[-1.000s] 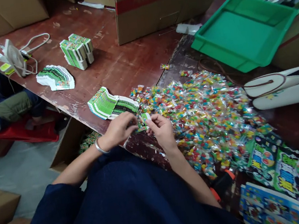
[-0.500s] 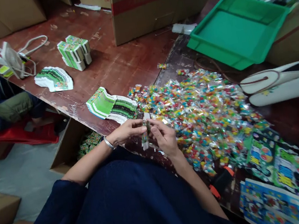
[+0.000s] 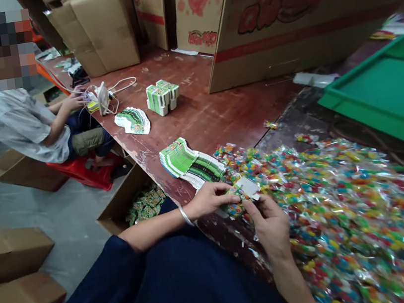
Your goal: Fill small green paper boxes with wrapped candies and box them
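left hand (image 3: 211, 199) and right hand (image 3: 272, 224) pinch a small carton (image 3: 247, 189), seemingly shaping it; next calls for steady holding, wrapped candies (image 3: 346, 211) beside right hand

Close above the near edge of the scratched wooden table (image 3: 200, 116), the head camera faces forward and down, taking in grey floor (image 3: 81, 213) left of the table and a red-striped cardboard carton (image 3: 279, 58) toward the table's far side.

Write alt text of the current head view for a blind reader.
A person's left hand and right hand hold a small printed carton at a scuffed reddish table. Flat green cartons lie fanned beyond; clear-wrapped multicoloured candies are heaped to the right.
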Demonstrator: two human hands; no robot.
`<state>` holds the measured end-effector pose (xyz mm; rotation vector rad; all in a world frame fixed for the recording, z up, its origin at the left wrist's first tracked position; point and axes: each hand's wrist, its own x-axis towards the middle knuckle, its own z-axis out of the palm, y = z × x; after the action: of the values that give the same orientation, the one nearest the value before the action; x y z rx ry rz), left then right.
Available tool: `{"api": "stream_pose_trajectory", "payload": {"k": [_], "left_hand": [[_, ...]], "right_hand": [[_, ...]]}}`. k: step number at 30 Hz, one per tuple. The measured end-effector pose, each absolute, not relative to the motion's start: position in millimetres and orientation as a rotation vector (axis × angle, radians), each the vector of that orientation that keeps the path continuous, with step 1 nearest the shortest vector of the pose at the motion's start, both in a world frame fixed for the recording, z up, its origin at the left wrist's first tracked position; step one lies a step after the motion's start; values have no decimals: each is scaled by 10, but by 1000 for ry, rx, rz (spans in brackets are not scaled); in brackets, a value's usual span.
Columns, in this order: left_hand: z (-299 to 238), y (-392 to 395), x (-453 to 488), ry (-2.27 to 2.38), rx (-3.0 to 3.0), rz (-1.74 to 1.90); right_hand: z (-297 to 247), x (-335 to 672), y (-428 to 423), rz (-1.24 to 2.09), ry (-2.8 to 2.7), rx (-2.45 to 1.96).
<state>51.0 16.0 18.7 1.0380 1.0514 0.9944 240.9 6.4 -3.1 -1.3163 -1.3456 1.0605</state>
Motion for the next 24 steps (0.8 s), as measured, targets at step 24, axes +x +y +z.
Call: {"api": "stream_pose_trajectory", "payload": {"k": [24], "left_hand": [[130, 100, 537, 962, 1034, 975]], "right_hand": [[-118, 2238, 144, 865, -1241, -1298]]}}
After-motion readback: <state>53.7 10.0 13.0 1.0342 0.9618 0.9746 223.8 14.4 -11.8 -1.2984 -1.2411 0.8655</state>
